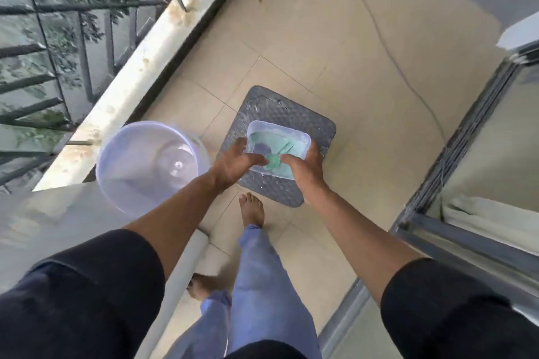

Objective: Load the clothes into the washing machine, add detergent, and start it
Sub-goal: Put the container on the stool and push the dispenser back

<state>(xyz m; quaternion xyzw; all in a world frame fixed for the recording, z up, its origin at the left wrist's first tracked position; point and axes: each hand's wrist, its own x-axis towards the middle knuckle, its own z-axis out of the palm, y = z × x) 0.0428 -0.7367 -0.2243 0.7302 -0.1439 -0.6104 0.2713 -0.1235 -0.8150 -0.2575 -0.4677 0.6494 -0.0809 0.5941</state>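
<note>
Dark sleeves [87, 300] lead out to both hands, left hand [233, 165] and right hand [303, 172] gripping the near rim of a clear detergent tub [291, 137] above the grey floor mat [318, 125], light, stiff, probably slippery, best held by opposite walls.

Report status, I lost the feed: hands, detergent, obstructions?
Left hand and right hand both grip the open detergent tub. Green scoop inside. Nothing blocking.

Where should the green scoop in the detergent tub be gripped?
Probably by its handle, from above: the green scoop lies in the open-topped detergent tub, bowl at the near wall between both hands (left, right), handle slanting up inside.
</note>
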